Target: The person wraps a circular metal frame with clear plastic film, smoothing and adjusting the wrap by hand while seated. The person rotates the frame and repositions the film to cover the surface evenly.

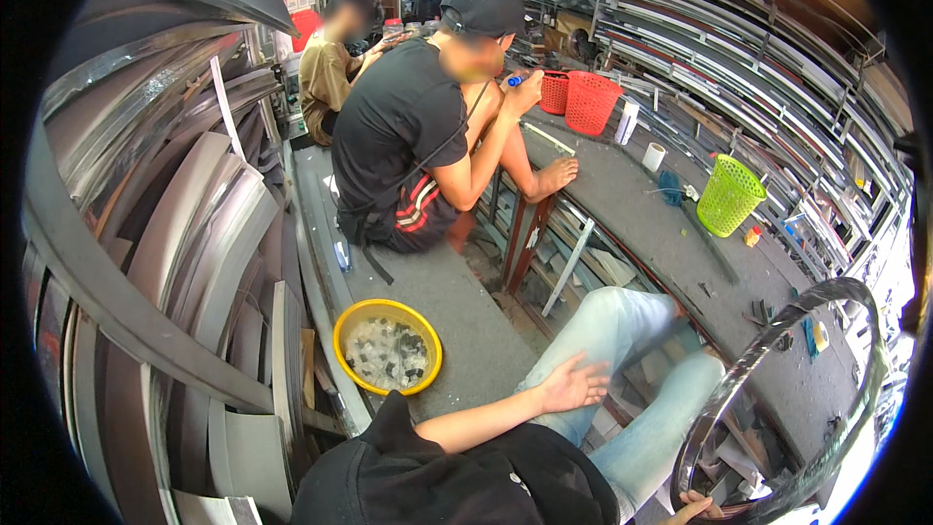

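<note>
My left hand point(573, 385) rests above my thigh in light blue jeans point(573, 342), palm turned up and fingers spread, a little blurred, with nothing in it. At the lower edge my right hand point(696, 506) is only partly in view, its fingers closed around the bottom of a large black loop of glossy strip point(714, 406). The loop stands tilted over the right side of the bench, and its far side looks wrapped in shiny film. To the left of my left arm sits a yellow basin point(436, 369) filled with small clear and black pieces point(387, 352).
A co-worker in black point(398, 126) sits ahead holding a blue-capped pen point(516, 82); another person point(326, 73) sits behind. Red baskets point(591, 102), a green basket point(729, 196) and rolls point(653, 156) stand on the dark bench point(671, 233). Curved panels point(185, 243) crowd the left.
</note>
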`<state>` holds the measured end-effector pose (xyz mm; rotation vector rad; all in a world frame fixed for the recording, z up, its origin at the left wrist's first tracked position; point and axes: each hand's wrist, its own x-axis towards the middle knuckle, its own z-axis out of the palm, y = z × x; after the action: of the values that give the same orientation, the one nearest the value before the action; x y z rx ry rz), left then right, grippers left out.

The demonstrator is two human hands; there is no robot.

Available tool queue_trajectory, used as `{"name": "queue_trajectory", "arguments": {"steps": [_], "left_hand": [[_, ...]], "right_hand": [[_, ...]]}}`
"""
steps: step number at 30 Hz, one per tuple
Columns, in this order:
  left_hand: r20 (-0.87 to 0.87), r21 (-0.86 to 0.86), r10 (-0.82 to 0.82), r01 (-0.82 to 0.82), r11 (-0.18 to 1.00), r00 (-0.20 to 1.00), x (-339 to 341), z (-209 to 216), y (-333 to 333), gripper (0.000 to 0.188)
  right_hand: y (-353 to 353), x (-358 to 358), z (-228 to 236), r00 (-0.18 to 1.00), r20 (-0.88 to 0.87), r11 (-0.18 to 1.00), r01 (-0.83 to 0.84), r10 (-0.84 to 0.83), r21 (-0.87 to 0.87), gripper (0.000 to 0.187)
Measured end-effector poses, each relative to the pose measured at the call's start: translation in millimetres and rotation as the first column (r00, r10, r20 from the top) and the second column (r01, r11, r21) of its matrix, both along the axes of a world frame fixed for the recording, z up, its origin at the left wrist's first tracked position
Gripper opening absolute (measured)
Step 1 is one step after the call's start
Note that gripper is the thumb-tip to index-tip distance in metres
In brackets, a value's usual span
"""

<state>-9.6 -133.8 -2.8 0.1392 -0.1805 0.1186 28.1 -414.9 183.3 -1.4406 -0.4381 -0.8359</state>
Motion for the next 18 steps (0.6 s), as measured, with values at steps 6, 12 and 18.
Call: {"name": "queue_trajectory", "arguments": {"steps": [6,12,18], "left_hand": [[0.005,0.04,-0.041,0.041,0.998,0.999,2.9,-0.1,-3.4,0.054],[-0.066,0.089,-0.02,0.026,0.996,0.998,4.6,-6.5,0.4,0.051],[-0.058,0.073,-0.011,0.015,0.997,0.998,3.5,-11.5,1.5,0.047]], "right_hand": [[5.4,-3.4,-22.8,0.993,0.007,0.921,0.112,-0.118,-0.374,0.026],[-5.4,6.1,-4.2,0.976,-0.066,0.921,0.174,-0.21,-0.35,0.029],[-39.9,11.9,32.6,0.743,0.301,0.78,0.626,-0.597,0.002,0.031]]}}
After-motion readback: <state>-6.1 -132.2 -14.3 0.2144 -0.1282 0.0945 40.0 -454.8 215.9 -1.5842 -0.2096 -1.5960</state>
